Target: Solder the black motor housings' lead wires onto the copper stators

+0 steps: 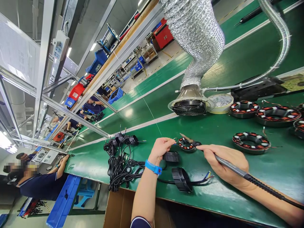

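Stator ring [186,144] on the green worktop [268,171], soldering iron [251,177] at it.
Left hand [161,149] pinches a fine wire [176,141] at the ring's 9 o'clock; right hand [224,163] grips the iron, tip at 3 o'clock.

Motor stators [251,142] lie right of the cables [121,169] on the workbench [277,171]
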Action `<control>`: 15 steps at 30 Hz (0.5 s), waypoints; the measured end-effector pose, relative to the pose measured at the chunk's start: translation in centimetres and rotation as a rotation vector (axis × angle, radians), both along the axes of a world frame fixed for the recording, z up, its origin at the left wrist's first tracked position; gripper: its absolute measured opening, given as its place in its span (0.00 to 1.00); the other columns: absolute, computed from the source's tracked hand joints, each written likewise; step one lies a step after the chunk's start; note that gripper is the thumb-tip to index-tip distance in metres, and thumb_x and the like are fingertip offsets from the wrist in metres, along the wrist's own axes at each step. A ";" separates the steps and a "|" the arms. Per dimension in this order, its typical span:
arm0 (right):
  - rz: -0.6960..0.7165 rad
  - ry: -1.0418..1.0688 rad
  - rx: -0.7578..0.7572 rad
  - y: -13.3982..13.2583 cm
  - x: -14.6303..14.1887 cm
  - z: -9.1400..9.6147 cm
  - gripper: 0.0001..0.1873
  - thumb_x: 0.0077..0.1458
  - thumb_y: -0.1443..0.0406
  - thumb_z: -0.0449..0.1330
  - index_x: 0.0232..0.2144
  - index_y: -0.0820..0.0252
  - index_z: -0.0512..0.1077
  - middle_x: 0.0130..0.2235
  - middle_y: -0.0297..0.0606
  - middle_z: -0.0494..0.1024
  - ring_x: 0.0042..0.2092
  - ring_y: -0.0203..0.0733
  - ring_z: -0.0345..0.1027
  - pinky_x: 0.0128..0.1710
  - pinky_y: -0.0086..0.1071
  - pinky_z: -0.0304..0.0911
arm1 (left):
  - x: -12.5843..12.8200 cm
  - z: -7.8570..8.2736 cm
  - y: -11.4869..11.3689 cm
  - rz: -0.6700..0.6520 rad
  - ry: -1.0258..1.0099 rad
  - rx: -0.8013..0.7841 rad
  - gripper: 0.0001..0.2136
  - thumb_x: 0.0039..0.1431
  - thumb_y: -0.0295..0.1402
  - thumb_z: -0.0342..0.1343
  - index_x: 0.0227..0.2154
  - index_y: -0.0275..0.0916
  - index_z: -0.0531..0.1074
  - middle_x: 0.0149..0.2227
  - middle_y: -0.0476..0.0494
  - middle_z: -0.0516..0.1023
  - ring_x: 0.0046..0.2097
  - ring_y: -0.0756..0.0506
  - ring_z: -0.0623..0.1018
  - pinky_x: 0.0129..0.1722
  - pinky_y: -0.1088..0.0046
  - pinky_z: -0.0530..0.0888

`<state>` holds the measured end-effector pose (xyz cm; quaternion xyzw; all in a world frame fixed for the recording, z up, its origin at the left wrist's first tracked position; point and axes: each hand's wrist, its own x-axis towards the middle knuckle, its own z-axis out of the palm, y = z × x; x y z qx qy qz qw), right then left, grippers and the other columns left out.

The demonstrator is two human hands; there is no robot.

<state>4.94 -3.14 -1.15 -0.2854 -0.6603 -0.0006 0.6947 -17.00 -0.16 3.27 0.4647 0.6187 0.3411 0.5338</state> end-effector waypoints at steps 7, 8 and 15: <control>0.026 0.042 -0.016 0.2 -0.4 -0.8 0.10 0.65 0.73 0.60 0.38 0.56 0.81 0.33 0.33 0.87 0.29 0.37 0.81 0.34 0.29 0.76 | -0.6 0.4 0.0 -0.043 -0.042 -0.001 0.29 0.36 0.54 0.78 0.27 0.34 0.74 0.20 0.59 0.59 0.24 0.57 0.53 0.27 0.72 0.45; 0.024 0.043 -0.021 0.2 -0.5 -0.8 0.11 0.65 0.74 0.60 0.38 0.56 0.81 0.33 0.34 0.87 0.30 0.37 0.81 0.35 0.29 0.76 | -0.6 0.4 0.0 -0.036 -0.017 0.012 0.29 0.35 0.54 0.78 0.26 0.35 0.74 0.20 0.59 0.59 0.24 0.57 0.53 0.27 0.72 0.45; -0.006 -0.024 -0.037 0.0 -0.4 -0.2 0.14 0.68 0.72 0.55 0.38 0.56 0.80 0.32 0.33 0.86 0.29 0.34 0.80 0.32 0.28 0.74 | 0.1 0.4 0.0 0.009 0.091 0.077 0.30 0.36 0.57 0.77 0.26 0.33 0.76 0.18 0.58 0.59 0.23 0.56 0.52 0.27 0.73 0.45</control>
